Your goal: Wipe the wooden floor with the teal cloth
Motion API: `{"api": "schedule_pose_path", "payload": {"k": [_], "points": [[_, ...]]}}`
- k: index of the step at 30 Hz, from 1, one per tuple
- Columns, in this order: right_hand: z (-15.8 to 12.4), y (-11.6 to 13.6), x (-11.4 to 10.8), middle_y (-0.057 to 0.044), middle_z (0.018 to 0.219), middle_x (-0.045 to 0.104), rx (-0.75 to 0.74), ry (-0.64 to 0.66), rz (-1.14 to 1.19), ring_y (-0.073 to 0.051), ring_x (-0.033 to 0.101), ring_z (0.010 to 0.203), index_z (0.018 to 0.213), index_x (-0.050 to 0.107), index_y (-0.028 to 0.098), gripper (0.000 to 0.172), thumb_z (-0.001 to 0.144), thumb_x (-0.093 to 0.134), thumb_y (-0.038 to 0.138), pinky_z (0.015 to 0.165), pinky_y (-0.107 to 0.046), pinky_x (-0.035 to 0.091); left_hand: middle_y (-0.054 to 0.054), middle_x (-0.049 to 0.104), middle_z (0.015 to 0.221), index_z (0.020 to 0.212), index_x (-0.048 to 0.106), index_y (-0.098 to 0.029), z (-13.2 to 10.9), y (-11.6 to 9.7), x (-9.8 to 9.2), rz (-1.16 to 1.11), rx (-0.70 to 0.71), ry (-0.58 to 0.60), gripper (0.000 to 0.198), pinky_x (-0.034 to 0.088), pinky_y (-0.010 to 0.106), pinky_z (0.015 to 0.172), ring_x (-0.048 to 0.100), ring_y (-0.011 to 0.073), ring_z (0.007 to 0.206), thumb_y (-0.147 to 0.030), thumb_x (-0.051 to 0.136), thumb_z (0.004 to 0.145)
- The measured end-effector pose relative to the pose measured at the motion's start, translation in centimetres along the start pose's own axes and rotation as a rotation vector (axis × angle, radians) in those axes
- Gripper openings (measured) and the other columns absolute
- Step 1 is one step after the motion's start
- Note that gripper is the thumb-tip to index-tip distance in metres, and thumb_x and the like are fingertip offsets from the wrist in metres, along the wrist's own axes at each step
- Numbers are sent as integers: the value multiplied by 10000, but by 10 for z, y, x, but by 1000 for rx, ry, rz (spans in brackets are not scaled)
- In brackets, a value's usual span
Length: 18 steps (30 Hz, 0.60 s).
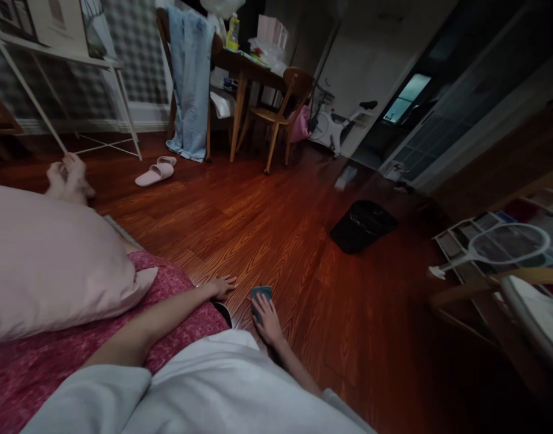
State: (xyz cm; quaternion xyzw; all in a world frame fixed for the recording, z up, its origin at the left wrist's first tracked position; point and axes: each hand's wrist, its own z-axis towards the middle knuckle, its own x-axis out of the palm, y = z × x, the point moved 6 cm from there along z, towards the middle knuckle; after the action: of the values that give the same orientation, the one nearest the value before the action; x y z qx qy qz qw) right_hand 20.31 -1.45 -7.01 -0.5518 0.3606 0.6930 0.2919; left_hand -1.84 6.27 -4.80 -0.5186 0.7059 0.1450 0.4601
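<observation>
While the right hand [268,319] lies over a small teal pad [261,292], perhaps a folded cloth, the work appears to be under way rather than complete. The pad is on the wooden floor [298,259], just beside the seated person's body, with its far end showing beyond the fingertips. Those fingers are extended across its upper face; whether they also pinch its edges, I cannot tell. Close by, the left hand [222,287] reaches past the red fabric [167,271] with its fingers spread, holding nothing, on or just above the boards.

As for what is done, only this much can be judged: the pad is in place under a hand. No boundary between a treated and an untreated stretch of floor stands out, and the sheen on the boards could simply be reflected light, so the amount left cannot be measured. The pad has not been put aside, which suggests that the work is unfinished. Farther out, the black bin [357,232] and pink slippers [155,175] stand well apart from both hands.
</observation>
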Motion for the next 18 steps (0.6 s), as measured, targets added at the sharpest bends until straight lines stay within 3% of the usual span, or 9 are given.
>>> {"api": "schedule_pose_path", "payload": {"k": [4, 6, 8, 11, 13, 18], "points": [[13, -42, -7, -90, 1619, 302, 450, -97, -28, -237, 195, 1511, 1538, 339, 228, 556, 1009, 290, 394, 1196, -507, 192, 70, 192, 1643, 1529, 366, -327, -2, 0, 0, 1, 6, 8, 742, 216, 646, 1135, 176, 356, 1498, -320, 630, 836], [13, -43, -5, -102, 1620, 297, 514, -126, -38, -247, 186, 1513, 1542, 328, 220, 569, 1013, 269, 421, 1193, -524, 187, 74, 200, 1642, 1524, 375, -331, -3, -1, -1, 3, 6, 9, 735, 208, 660, 1131, 183, 363, 1495, -323, 640, 839], [11, -30, 0, -82, 1627, 283, 377, -120, -39, -231, 182, 1514, 1553, 295, 253, 572, 1011, 293, 435, 1201, -503, 181, 76, 214, 1638, 1514, 391, -342, -3, -3, -3, 0, 3, 6, 726, 192, 678, 1127, 192, 371, 1491, -326, 656, 839], [2, -7, 6, -25, 1629, 289, 13, -48, -16, -185, 204, 1506, 1558, 255, 326, 583, 996, 383, 417, 1213, -426, 185, 76, 230, 1635, 1505, 407, -353, -4, -5, -5, -12, -4, 0, 713, 182, 687, 1126, 203, 378, 1487, -322, 670, 843], [0, -10, 5, -13, 1622, 306, -41, -35, -14, -174, 218, 1500, 1553, 265, 343, 579, 991, 398, 389, 1211, -411, 197, 70, 223, 1637, 1502, 410, -360, -5, -5, -5, -18, -9, 0, 711, 186, 687, 1125, 204, 380, 1486, -315, 673, 843], [16, -45, -2, -103, 1612, 313, 487, -161, -58, -244, 201, 1509, 1543, 325, 228, 560, 1011, 282, 399, 1186, -530, 211, 54, 210, 1641, 1504, 402, -377, -6, -3, -4, -10, -6, 6, 721, 173, 691, 1126, 187, 377, 1491, -315, 662, 834]]}}
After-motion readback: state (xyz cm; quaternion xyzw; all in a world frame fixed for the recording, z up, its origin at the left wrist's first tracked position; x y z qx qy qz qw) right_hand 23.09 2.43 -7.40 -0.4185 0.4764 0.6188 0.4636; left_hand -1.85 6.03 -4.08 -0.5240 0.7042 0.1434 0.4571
